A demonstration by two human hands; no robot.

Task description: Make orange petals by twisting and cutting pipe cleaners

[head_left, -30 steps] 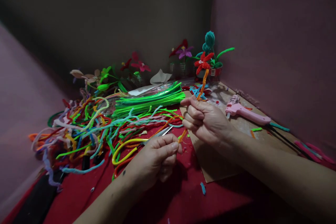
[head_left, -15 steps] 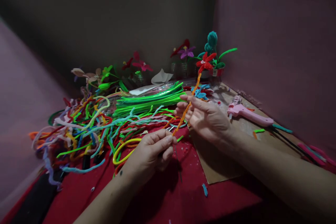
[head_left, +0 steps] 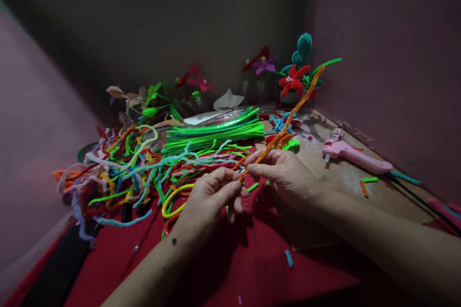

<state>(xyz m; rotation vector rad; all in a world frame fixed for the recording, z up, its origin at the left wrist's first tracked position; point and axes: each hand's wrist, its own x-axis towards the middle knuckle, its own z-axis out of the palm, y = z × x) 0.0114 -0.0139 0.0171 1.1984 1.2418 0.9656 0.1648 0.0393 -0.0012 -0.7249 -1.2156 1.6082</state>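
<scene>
An orange pipe cleaner [head_left: 300, 103] slants up and to the right, its far end standing free in front of a green leaf. My left hand [head_left: 218, 196] pinches its lower end between thumb and fingertips. Close beside it, my right hand [head_left: 281, 170] grips the same pipe cleaner a little higher up, thumb against fingers. Below my left fingers hangs a thin dark wire [head_left: 251, 220]; how it joins the pipe cleaner is hidden. Just beyond my right hand lie bright green pieces [head_left: 291, 145] and more orange fuzzy pieces.
Tangled pipe cleaners [head_left: 118, 163] cover the left side. A packet of green ones [head_left: 216, 132] lies at centre, with fuzzy flowers [head_left: 293, 79] behind. On the cardboard [head_left: 342, 201] at right rests a pink glue gun [head_left: 356, 156]. Walls close in on both sides.
My right hand has moved down toward my left and closed on the orange pipe cleaner, where its fingers were loosely spread. The pipe cleaner's upper end has swung up and right. The view shifted slightly.
</scene>
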